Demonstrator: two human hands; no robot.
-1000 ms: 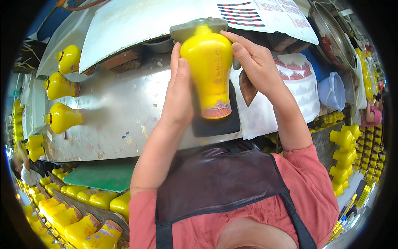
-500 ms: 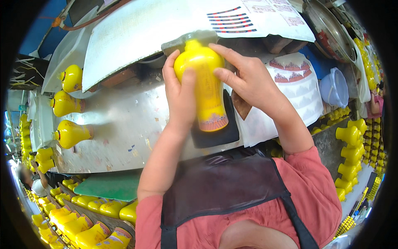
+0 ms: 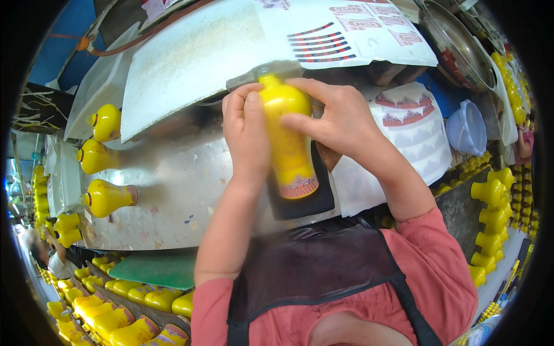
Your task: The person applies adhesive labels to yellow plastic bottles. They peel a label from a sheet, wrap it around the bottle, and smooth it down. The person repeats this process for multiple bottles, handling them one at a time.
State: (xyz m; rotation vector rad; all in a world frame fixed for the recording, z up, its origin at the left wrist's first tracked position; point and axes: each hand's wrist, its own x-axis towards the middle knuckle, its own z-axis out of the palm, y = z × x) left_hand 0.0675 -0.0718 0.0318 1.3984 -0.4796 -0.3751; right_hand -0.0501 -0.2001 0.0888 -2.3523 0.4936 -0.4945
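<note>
A glossy yellow bottle (image 3: 291,155) lies on a black pad (image 3: 300,211), its neck pointing away from me and its base toward me. A reddish patterned band circles the base, and a faint design shows on the front. My left hand (image 3: 245,127) is closed along the bottle's left shoulder, with the thumb upright against it. From the right, my right hand (image 3: 337,118) holds the shoulder, fingers near the neck and thumb across the front. A greyish translucent piece (image 3: 245,81) sits behind the neck.
Three yellow bottles (image 3: 109,198) lie on the metal table at left. Printed decal sheets (image 3: 412,138) lie at right, near a pale blue bucket (image 3: 465,128). A white board (image 3: 190,63) with dark decal strips spans the back. Racks of yellow bottles (image 3: 133,333) flank me; another person (image 3: 57,262) is far left.
The view has shifted, so the scene sits lower. My left fingers have curled more at the shoulder. My right thumb has slid leftward across the bottle's front.
</note>
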